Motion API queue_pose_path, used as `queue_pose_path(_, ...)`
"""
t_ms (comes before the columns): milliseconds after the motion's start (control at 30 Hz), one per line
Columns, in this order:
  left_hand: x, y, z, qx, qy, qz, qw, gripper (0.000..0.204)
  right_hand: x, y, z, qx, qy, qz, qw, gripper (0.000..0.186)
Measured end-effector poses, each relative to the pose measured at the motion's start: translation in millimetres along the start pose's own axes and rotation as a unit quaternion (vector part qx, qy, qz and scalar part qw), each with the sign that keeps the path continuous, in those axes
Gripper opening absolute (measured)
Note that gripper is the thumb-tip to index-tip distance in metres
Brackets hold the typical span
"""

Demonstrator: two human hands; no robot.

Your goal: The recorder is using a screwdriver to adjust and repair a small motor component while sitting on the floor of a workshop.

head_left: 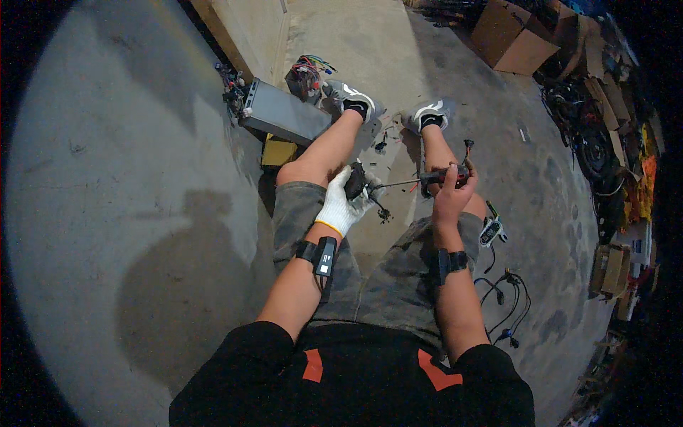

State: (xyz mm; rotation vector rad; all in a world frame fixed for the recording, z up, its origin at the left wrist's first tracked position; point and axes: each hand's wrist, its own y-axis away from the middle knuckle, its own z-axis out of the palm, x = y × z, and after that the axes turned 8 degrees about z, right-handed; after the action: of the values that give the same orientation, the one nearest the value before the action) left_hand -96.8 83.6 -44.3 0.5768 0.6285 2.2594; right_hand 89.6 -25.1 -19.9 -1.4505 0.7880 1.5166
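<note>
My left hand (340, 204), in a white knit glove, is closed around a small black part (355, 182) above my lap. A short dark piece with wires (384, 213) hangs just below it; I cannot tell whether they are joined. Bare and closed, my right hand (453, 199) grips a screwdriver (405, 183) by its red and black handle. The screwdriver's thin metal shaft points left, its tip at the black part. A dark connector-like end (469, 144) sticks up beside the right fingers; what it belongs to is hidden.
A grey metal case (286, 112) stands by my left leg, with a box of coloured wires (307, 78) beyond it. Black cables (509, 306) and a grey device (491, 231) lie right of my knee. Cardboard boxes (514, 39) and clutter line the right side.
</note>
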Motion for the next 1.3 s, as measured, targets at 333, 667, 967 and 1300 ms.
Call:
queue_pose_path(333, 1, 8, 7, 0.004, -0.042, -0.008, 0.999, 0.034, 0, 1, 2, -0.023, -0.002, 0.042, 0.999, 0.045)
queue_pose_path(667, 1, -5, -6, -0.015, -0.058, -0.012, 0.998, 0.035, 11, -4, 0, 0.001, 0.065, -0.034, 0.997, 0.043)
queue_pose_path(967, 1, -8, -9, -0.019, -0.044, -0.023, 0.999, 0.037, 2, 4, 2, -0.041, -0.047, 0.067, 0.996, 0.044)
queue_pose_path(1300, -2, -5, -3, -0.018, -0.022, 0.007, 1.000, 0.035, 41, -20, -19, 0.044, -0.010, 0.057, 0.997, 0.038)
